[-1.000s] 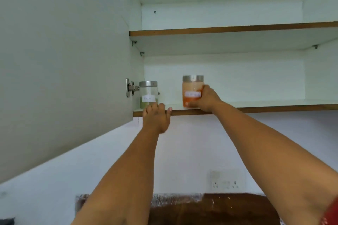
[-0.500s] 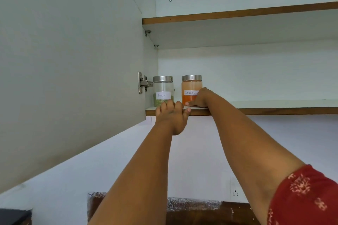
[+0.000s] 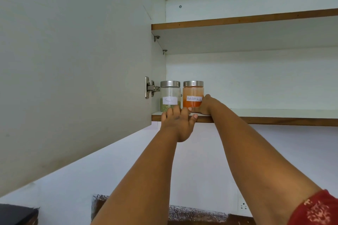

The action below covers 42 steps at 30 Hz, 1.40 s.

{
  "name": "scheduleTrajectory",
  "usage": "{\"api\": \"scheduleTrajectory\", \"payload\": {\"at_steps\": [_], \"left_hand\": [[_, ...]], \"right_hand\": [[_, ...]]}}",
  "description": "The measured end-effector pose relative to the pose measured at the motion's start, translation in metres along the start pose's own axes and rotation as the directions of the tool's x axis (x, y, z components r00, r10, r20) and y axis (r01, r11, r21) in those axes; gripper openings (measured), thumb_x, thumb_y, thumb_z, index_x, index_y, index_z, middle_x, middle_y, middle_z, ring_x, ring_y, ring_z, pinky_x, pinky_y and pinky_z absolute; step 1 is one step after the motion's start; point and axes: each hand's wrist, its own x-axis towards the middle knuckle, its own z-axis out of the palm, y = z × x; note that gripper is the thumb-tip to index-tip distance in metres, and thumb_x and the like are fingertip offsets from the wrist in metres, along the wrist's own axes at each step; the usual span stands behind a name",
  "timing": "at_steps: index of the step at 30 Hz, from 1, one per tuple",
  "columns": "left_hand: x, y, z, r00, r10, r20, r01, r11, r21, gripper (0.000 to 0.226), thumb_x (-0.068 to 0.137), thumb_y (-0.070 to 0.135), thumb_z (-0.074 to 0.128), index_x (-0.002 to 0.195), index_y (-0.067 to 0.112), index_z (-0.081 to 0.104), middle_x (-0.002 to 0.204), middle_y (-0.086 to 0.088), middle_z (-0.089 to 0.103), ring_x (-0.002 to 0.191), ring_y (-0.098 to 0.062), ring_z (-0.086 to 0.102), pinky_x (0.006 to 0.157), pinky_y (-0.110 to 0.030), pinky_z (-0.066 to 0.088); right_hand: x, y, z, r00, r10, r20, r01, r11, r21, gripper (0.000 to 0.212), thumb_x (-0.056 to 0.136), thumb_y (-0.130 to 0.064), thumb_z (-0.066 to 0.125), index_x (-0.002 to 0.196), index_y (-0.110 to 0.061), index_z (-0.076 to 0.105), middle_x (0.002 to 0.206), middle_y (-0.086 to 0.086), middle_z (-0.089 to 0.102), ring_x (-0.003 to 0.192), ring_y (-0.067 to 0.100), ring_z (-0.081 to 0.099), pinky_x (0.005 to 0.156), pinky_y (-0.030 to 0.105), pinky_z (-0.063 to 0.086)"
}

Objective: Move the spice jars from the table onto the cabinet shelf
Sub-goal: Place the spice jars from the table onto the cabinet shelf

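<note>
Biggest thing here is the open cabinet door, a pale slab filling the whole left half of the frame, with its metal hinge at centre. Right of it is the cabinet interior: an upper shelf with a brown edge across the upper right, and the lower shelf running across the middle right, also brown-edged. Below that is plain white wall, with a wall socket low on the right and a dark wooden surface along the bottom edge.

Both bare arms reach up from the bottom of the frame, and there's a bit of red patterned sleeve in the lower right corner.

Two glass jars with metal lids stand upright on the lower shelf at its left end, just beside each other, dead centre in the frame. The fennel jar sits nearest the hinge, with greenish stuff at the bottom. The red chilli powder jar is just to its right, filled with orange powder.

The right hand is against the lower right side of the chilli jar, fingers curled round its base, thumb resting on the shelf. The left hand is holding nothing: its fingers are loosely spread, with the fingertips hooked over the shelf's front edge below the two jars.
</note>
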Motion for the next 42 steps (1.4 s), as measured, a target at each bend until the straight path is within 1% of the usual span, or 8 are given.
{"api": "scheduleTrajectory", "payload": {"at_steps": [14, 20, 24, 28, 30, 35, 38, 42], "left_hand": [[0.0, 0.001, -0.004, 0.999, -0.015, 0.036, 0.015, 1.0, 0.006, 0.051, 0.101, 0.052, 0.019, 0.136, 0.02, 0.038, 0.139, -0.011, 0.039, 0.129, -0.03, 0.033, 0.109, -0.047, 0.023], [0.002, -0.001, -0.006, 0.997, -0.017, 0.08, 0.018, 1.0, -0.008, 0.055, 0.101, 0.053, 0.017, 0.139, 0.018, 0.035, 0.138, -0.012, 0.037, 0.129, -0.029, 0.032, 0.11, -0.046, 0.021], [-0.002, 0.004, -0.01, 0.995, -0.039, 0.091, 0.039, 0.999, 0.002, 0.055, 0.101, 0.054, 0.017, 0.133, 0.016, 0.039, 0.135, -0.013, 0.039, 0.126, -0.029, 0.034, 0.108, -0.045, 0.023], [-0.005, 0.007, -0.016, 0.992, -0.063, 0.11, 0.064, 0.998, -0.005, 0.053, 0.101, 0.053, 0.018, 0.133, 0.017, 0.04, 0.137, -0.013, 0.039, 0.128, -0.03, 0.034, 0.11, -0.045, 0.024], [-0.007, 0.012, -0.02, 0.986, -0.088, 0.144, 0.09, 0.996, -0.005, 0.055, 0.101, 0.053, 0.019, 0.139, 0.017, 0.037, 0.144, -0.014, 0.036, 0.135, -0.031, 0.03, 0.113, -0.046, 0.019], [-0.022, 0.019, -0.021, 0.98, -0.107, 0.166, 0.106, 0.994, 0.012, 0.072, 0.096, 0.064, 0.022, 0.15, 0.017, 0.023, 0.156, -0.014, 0.021, 0.145, -0.032, 0.014, 0.117, -0.049, 0.009], [-0.049, 0.024, -0.008, 0.995, -0.081, 0.06, 0.089, 0.986, -0.142, 0.087, 0.086, 0.073, 0.038, 0.152, 0.021, 0.017, 0.158, -0.01, 0.015, 0.145, -0.031, 0.013, 0.114, -0.05, 0.018], [-0.099, 0.048, 0.027, 0.966, -0.235, 0.108, 0.258, 0.843, -0.472, 0.09, 0.083, 0.069, 0.052, 0.151, 0.021, 0.018, 0.156, -0.005, 0.018, 0.143, -0.029, 0.023, 0.111, -0.049, 0.023]], "right_hand": [[-0.004, 0.0, -0.003, 0.999, -0.02, 0.039, 0.02, 1.0, -0.011, 0.083, 0.082, -0.049, 0.071, 0.143, -0.008, 0.031, 0.137, 0.016, 0.048, 0.122, 0.03, 0.051, 0.101, 0.04, 0.04], [-0.014, -0.004, -0.003, 0.996, 0.086, 0.029, -0.086, 0.996, -0.021, 0.125, 0.073, -0.079, 0.055, 0.154, -0.007, -0.008, 0.153, 0.016, 0.034, 0.136, 0.036, 0.038, 0.109, 0.047, 0.032], [-0.044, 0.002, -0.009, 1.0, 0.012, -0.013, -0.014, 0.984, -0.176, 0.107, 0.073, -0.09, 0.024, 0.149, -0.015, 0.032, 0.145, 0.013, 0.046, 0.126, 0.034, 0.049, 0.099, 0.046, 0.038], [-0.076, 0.019, -0.009, 0.975, -0.21, -0.069, 0.157, 0.879, -0.45, 0.079, 0.093, -0.069, 0.005, 0.113, -0.018, 0.063, 0.115, 0.009, 0.067, 0.099, 0.025, 0.059, 0.08, 0.037, 0.038], [-0.093, 0.032, -0.008, 0.934, -0.324, -0.148, 0.201, 0.823, -0.531, 0.067, 0.099, -0.058, 0.007, 0.106, -0.017, 0.06, 0.109, 0.008, 0.068, 0.095, 0.024, 0.059, 0.081, 0.038, 0.039], [-0.135, 0.07, -0.002, 0.882, -0.409, -0.235, 0.262, 0.839, -0.478, 0.058, 0.1, -0.042, 0.036, 0.152, -0.019, 0.024, 0.154, 0.004, 0.033, 0.143, 0.024, 0.025, 0.117, 0.042, 0.019], [-0.165, 0.086, 0.012, 0.913, -0.345, -0.219, 0.234, 0.88, -0.412, 0.075, 0.094, -0.05, 0.048, 0.154, -0.019, 0.015, 0.161, 0.004, 0.011, 0.147, 0.027, 0.012, 0.111, 0.046, 0.03], [-0.207, 0.111, 0.048, 0.979, -0.135, -0.151, 0.101, 0.972, -0.214, 0.076, 0.089, -0.051, 0.057, 0.15, -0.024, 0.022, 0.154, 0.006, 0.019, 0.139, 0.028, 0.027, 0.103, 0.045, 0.041]]}}
